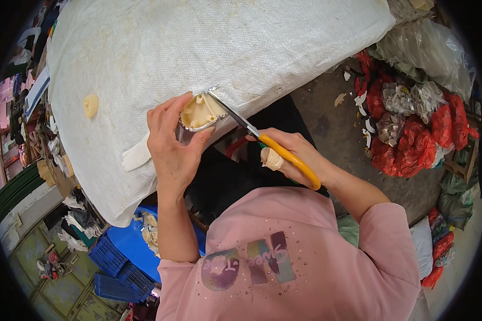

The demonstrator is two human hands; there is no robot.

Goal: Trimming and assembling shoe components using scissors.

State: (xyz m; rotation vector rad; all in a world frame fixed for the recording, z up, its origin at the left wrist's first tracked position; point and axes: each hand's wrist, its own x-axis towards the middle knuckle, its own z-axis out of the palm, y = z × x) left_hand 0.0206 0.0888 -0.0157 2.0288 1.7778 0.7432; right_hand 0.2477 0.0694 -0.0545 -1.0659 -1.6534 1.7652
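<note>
My left hand (172, 131) grips a hollow cream plastic shell (195, 115) with a shiny silver rim, its open side facing up and small posts inside it. In my right hand (294, 150) is a pair of scissors (291, 158) with yellow handles. Their dark blades reach up and left to the shell's far right rim. A pale wrapping covers one finger of my right hand. By my left wrist lies a white strip (137, 155) on the white woven cover (209, 43). Farther left on that cover sits a small rounded cream piece (91, 106).
A blue tub (131, 243) with cream pieces inside stands at lower left, beside blue crates (120, 281). Right of the table, red bags (412, 144) and clear bags of parts (412, 99) rest on the floor, with white scraps (361, 104) scattered near them.
</note>
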